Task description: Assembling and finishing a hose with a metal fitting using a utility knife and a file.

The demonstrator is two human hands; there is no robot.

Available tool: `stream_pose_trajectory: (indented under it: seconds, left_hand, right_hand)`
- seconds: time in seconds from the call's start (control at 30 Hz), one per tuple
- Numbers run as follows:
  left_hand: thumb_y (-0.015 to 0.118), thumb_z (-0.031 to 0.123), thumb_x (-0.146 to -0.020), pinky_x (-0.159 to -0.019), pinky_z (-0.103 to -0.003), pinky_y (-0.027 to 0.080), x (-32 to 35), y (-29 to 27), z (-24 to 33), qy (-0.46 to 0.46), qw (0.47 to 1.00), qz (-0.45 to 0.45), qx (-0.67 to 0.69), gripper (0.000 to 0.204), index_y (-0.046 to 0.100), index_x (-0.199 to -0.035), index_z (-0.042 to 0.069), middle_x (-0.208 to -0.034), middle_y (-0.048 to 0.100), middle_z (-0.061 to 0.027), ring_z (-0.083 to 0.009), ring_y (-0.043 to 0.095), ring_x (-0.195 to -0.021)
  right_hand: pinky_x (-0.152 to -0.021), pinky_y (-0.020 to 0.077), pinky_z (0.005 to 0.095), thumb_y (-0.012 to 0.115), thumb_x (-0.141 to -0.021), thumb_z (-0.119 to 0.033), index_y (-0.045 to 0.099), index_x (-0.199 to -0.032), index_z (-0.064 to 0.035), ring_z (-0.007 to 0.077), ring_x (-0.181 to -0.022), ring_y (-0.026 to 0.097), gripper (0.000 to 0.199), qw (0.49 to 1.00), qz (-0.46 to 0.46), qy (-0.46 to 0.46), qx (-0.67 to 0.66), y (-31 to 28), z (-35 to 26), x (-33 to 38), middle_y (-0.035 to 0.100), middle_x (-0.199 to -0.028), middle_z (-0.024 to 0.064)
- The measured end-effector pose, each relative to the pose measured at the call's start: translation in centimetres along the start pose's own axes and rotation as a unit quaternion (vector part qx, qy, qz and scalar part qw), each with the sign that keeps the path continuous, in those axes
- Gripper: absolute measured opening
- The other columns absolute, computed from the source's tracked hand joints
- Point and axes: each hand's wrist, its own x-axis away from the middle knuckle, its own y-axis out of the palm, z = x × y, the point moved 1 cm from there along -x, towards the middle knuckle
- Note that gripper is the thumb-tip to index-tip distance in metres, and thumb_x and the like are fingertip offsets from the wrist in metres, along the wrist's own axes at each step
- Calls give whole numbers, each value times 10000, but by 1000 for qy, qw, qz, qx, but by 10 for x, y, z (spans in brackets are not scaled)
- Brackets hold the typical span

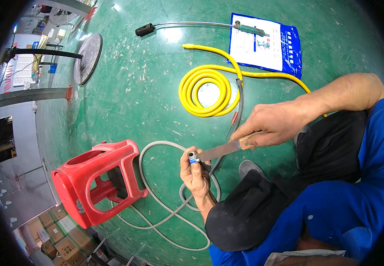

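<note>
My left hand is closed around a small round metal fitting with a blue part on it, its open end facing up. A knife with a flat, dull brown blade and a wooden handle is gripped in my right hand. The blade points left, and its tip meets the fitting or lies right beside it; which one I cannot tell. A dark grey hose runs down behind the knife toward my left hand. My fingers hide whether it joins the fitting.
Coiled yellow hose lies on the green floor, near a blue-and-white bag with a long-tubed torch across it. A red plastic stool lies tipped over at left, beside loops of thin grey hose. Cardboard boxes stand lower left.
</note>
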Motion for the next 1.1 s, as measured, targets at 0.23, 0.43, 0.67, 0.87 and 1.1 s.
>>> stream_pose_trajectory:
  seconds: [0.23, 0.43, 0.67, 0.87, 1.1]
  left_hand:
    - [626, 257, -958, -682, -269, 472, -1, 1, -2, 3, 1000, 6, 2, 461, 499, -1273, -54, -951, 577, -107, -159, 559, -758]
    - [630, 282, -953, -669, -272, 477, -1, 3, -8, 0, 1000, -16, 0, 479, 495, -1277, -45, -932, 586, -95, -162, 565, -773]
    - [627, 344, -951, -651, -305, 450, -3, -2, 1, -4, 984, 32, 176, 508, 482, -1268, -26, -899, 543, -82, -177, 518, -751]
    - [627, 344, -951, -636, -296, 443, -8, 1, -4, 1, 983, 33, 178, 510, 480, -1268, -26, -883, 544, -94, -179, 517, -733]
    - [555, 292, -994, -637, -311, 438, -6, 1, -7, 12, 993, 13, 121, 446, 470, -1281, -38, -908, 562, -117, -176, 507, -770]
  right_hand:
    - [-669, 509, 419, 540, -956, -117, 543, -1259, 41, 342, -761, 664, 341, 998, 27, -35, 35, 6, -1, 1, 656, -862, 219]
    - [-625, 499, 384, 539, -960, -140, 539, -1271, 49, 274, -703, 661, 363, 1000, -2, 6, -29, 3, -12, 1, 641, -800, 182]
    - [-558, 484, 333, 509, -976, -170, 551, -1288, 23, 170, -584, 624, 370, 995, 27, 61, -75, 1, -9, 1, 628, -728, 105]
    - [-560, 489, 332, 490, -963, -150, 549, -1289, 27, 161, -576, 621, 375, 992, 6, 70, -109, 7, -10, -5, 647, -744, 104]
    - [-556, 485, 335, 482, -953, -136, 558, -1274, 33, 162, -573, 616, 371, 994, 10, 59, -87, 5, -10, -10, 635, -717, 103]
